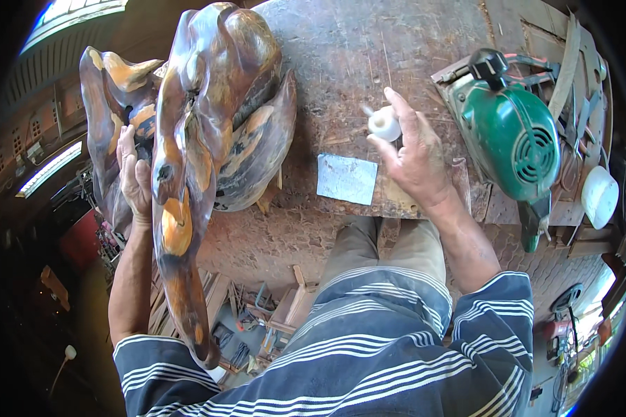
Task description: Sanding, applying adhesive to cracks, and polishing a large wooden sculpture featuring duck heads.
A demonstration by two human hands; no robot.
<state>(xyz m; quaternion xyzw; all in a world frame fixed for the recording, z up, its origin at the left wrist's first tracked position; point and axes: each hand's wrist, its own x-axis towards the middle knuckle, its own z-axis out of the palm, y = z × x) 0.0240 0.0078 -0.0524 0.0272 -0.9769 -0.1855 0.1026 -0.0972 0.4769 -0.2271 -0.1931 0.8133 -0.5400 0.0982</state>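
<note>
A large, glossy carved wood piece [219, 90], brown with pale orange patches, stands at the left of the workbench. One long limb of it hangs down past the bench's front edge. My left hand [133, 177] is beside its left part, fingers stretched out and mostly straight; part of the hand is hidden behind the limb. Over the bench, my right hand [421, 156] holds a small white bottle [382, 125] with a thin nozzle between thumb and fingers. A pale, worn square sheet [346, 178] lies on the bench just left of and below that hand.
A green power tool [513, 139] with black handles lies on the right of the workbench [327, 55]. Beyond it are hand tools and a white bowl-like object [599, 197] at the edge. Wood offcuts [295, 299] and tools clutter the floor below.
</note>
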